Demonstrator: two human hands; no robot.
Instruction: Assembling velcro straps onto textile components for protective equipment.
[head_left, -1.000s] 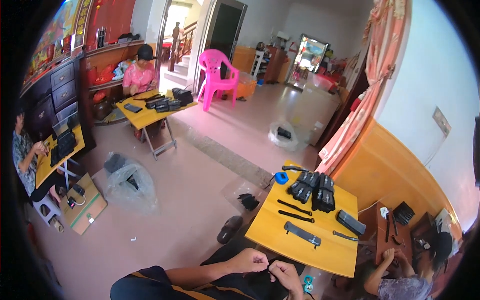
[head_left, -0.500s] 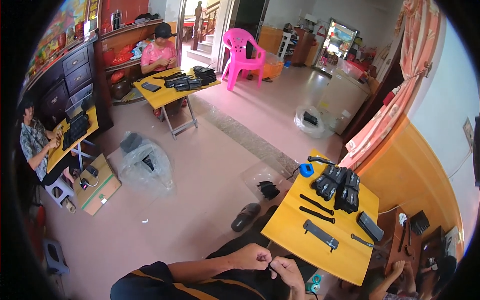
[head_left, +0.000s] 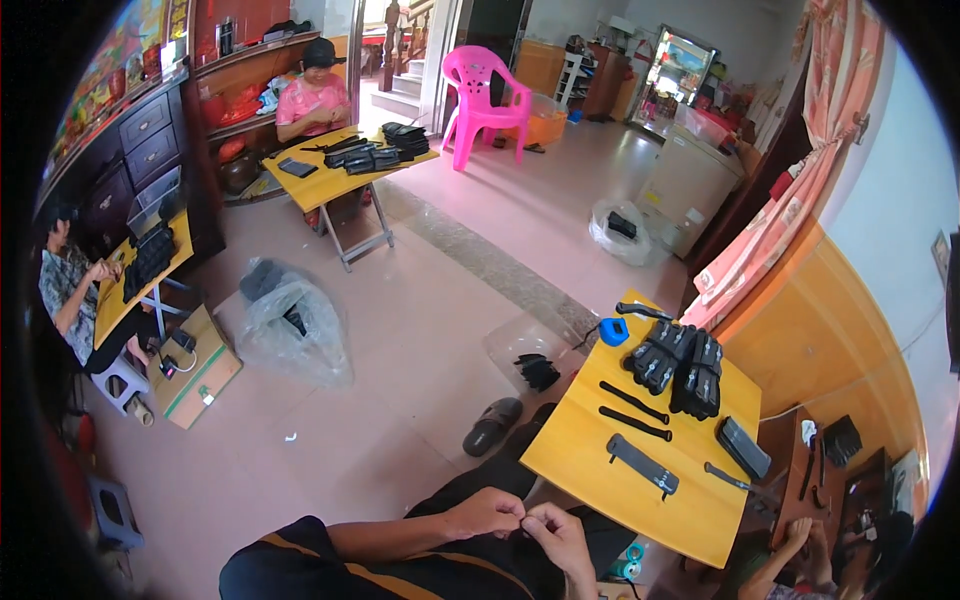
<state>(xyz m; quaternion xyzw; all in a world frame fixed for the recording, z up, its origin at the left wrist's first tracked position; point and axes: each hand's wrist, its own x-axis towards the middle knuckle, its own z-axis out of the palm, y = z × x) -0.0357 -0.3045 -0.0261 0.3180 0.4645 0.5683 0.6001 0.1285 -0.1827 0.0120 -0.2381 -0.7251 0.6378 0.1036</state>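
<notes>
My left hand (head_left: 488,514) and my right hand (head_left: 560,540) meet at their fingertips above my dark trousers, each with its fingers drawn narrow into a pinch; whether something small is between them I cannot tell. Ahead and to the right of my right hand stands one yellow wooden tabletop (head_left: 690,515). Nearest that hand on it lies one flat, dark grey panel (head_left: 642,468) with small black tabs at its ends. Just past the panel are two thin black fabric straps, the nearer (head_left: 635,423) and the farther (head_left: 634,401), side by side and apart. Farther right of my hand are one short grey-black strap (head_left: 726,475) and one oblong dark grey pouch (head_left: 743,447). Beyond the two thin straps sit two bundled black stacks, a left one (head_left: 660,356) and a right one (head_left: 697,374). Farthest from my hand are one blue, square-cornered gadget (head_left: 613,331) and one thicker black strap (head_left: 643,311). On the floor, straight ahead of my hands, lies one dark slip-on shoe (head_left: 492,427); low beside my right hand is one turquoise object (head_left: 628,563).
</notes>
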